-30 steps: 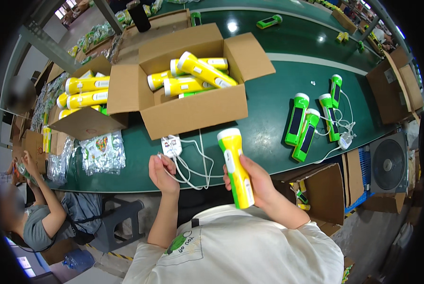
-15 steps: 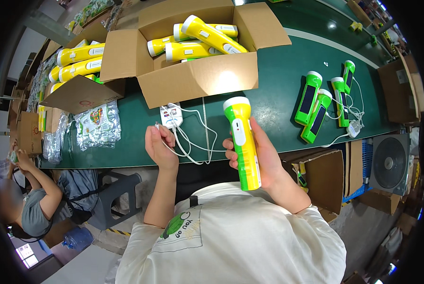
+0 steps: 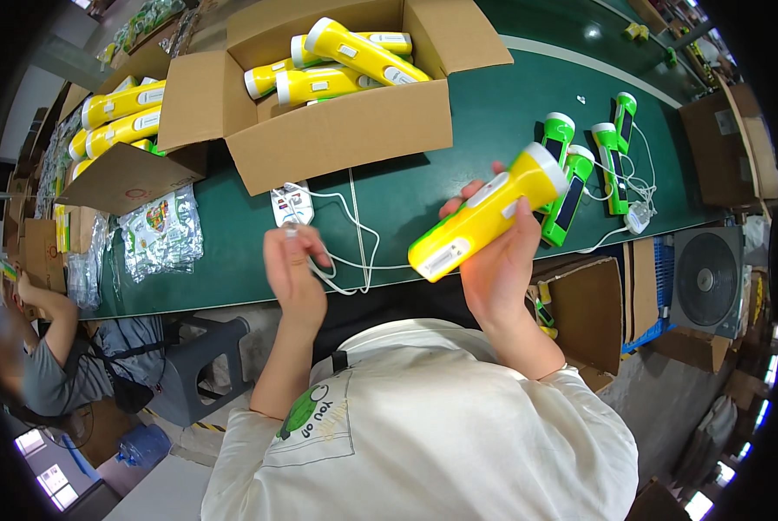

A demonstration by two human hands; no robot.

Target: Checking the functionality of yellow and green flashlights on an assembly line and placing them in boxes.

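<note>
A yellow flashlight point(image 3: 469, 233) with a white head lies across my right hand point(image 3: 498, 280), fingers wrapped round its far side. It is tilted, its head up to the right and its tail end toward the lower left. My left hand point(image 3: 293, 271) pinches the plug end of a white charging cable point(image 3: 322, 276); the fingertips are slightly blurred. Just beyond that hand sits a white charging block point(image 3: 292, 206) with cables looping from it over the green table. Plug and flashlight are apart.
An open cardboard box point(image 3: 341, 143) of yellow flashlights stands ahead, a second box point(image 3: 137, 178) to its left. Clear plastic bags point(image 3: 165, 234) lie at left. Several green flashlights point(image 3: 569, 201) with dark panels lie cabled at right. Another person point(image 3: 55, 360) sits at far left.
My right hand has turned the flashlight from nearly upright to a slant, its head now to the right, its yellow side showing. The left hand keeps its pinch. The view has shifted slightly.
</note>
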